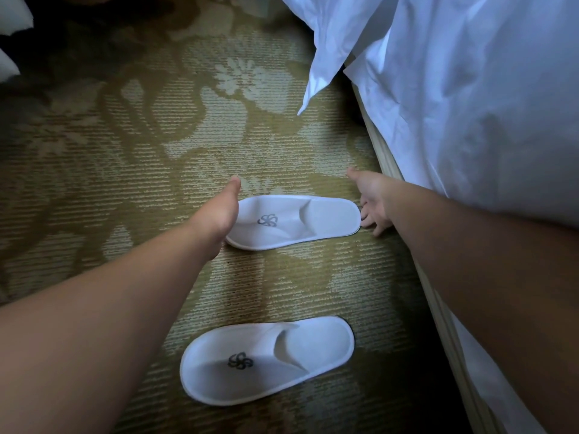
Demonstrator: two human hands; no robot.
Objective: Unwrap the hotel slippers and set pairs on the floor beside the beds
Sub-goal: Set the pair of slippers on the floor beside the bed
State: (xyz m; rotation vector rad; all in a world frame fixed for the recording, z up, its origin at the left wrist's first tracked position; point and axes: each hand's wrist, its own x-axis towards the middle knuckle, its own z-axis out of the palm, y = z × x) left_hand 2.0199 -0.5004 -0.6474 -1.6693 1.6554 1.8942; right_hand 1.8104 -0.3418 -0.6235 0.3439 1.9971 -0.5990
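Observation:
Two white hotel slippers with a grey swirl logo lie flat on the patterned carpet, toes pointing right toward the bed. The far slipper (294, 221) sits between my hands. My left hand (219, 211) rests against its heel end, thumb raised, its fingers hidden under the hand. My right hand (372, 205) is at its toe end, fingers spread and touching the rim. The near slipper (269, 358) lies alone, closer to me, touched by neither hand. No wrapper is in view.
A bed with white sheets (470, 104) runs along the right, its wooden base edge (385, 158) close to the slipper toes. A white duvet corner (326, 57) hangs down at the top. White pillows (12, 32) show at the far left. Green floral carpet (125, 151) covers the floor.

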